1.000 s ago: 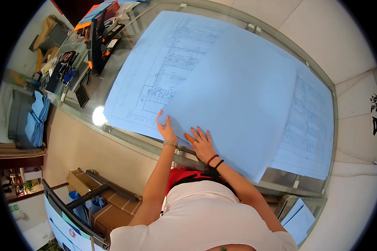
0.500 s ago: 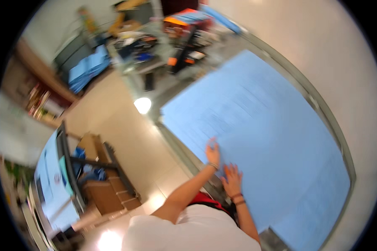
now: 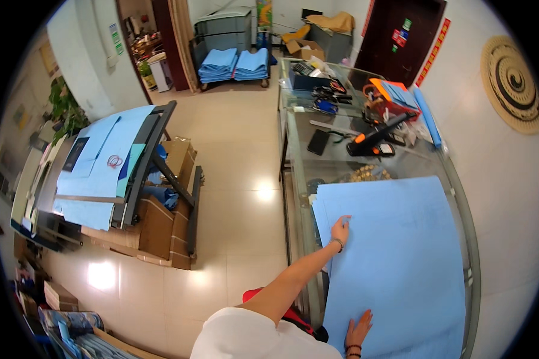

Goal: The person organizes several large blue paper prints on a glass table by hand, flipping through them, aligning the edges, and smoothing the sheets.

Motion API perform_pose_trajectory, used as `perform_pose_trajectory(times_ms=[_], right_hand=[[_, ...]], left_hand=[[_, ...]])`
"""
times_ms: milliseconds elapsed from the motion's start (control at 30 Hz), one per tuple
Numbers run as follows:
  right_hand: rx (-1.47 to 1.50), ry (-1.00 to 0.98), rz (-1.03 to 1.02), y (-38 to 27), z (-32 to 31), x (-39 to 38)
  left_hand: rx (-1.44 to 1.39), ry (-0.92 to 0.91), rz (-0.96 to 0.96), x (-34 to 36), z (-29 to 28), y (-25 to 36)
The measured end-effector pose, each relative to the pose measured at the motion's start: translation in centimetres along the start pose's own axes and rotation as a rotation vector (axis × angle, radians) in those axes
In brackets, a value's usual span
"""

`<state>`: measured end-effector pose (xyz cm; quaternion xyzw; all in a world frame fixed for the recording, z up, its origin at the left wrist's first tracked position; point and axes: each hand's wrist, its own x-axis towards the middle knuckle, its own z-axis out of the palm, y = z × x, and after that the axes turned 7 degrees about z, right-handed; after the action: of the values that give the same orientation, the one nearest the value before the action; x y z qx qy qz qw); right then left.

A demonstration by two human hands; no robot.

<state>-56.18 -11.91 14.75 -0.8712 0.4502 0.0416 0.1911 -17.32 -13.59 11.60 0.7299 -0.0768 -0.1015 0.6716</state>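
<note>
Large light-blue sheets (image 3: 395, 251) lie in a stack on the glass-topped table, their left edges slightly fanned. My left hand (image 3: 339, 232) rests on the top sheet near its far left edge, fingers curled together. Whatever is between those fingertips, if anything, is too small to make out. Lower down, close to the near edge of the view, my right hand (image 3: 358, 331) lies flat on the same sheet with its fingers spread. The near end of the stack runs out of view.
Beyond the sheets, the glass table (image 3: 314, 173) holds a black phone (image 3: 318, 142), a black-and-orange tool (image 3: 371, 143), gold-coloured pieces (image 3: 370, 173) and a blue roll (image 3: 427, 116). At left stands a dark-framed stand (image 3: 161, 143) bearing blue sheets, with cardboard boxes (image 3: 161, 230) below.
The view has turned and sharpened, bringing the room's far end into sight. My hands, close together before, are now farther apart, the left one farther up the sheet.
</note>
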Motion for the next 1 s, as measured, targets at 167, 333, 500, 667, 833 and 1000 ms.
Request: perform_pose_trajectory(times_ms=[167,333,500,667,833,1000], right_hand=[[-0.184,0.006,-0.008,2.8,1.0,-2.0],[-0.248,-0.021,0.161,5.8,1.8,-5.4],[-0.221,0.103,0.136,8.1,3.7,-5.9],[-0.427,0.11,-0.008,9.9,4.7,-5.7],[-0.434,0.068,0.016,9.5,4.6,-5.0],[-0.442,0.039,0.027,8.7,4.0,-4.7]], left_hand=[[-0.026,0.018,-0.068,1.5,-0.2,-1.3],[-0.024,0.003,-0.114,1.6,-0.2,-1.3],[-0.021,-0.022,-0.16,1.9,-0.5,-1.2],[-0.005,-0.11,-0.157,3.4,-0.7,-2.9],[-0.045,-0.049,-0.155,3.9,-1.6,-1.3],[0.351,-0.258,0.555,-2.7,-0.7,2.6]])
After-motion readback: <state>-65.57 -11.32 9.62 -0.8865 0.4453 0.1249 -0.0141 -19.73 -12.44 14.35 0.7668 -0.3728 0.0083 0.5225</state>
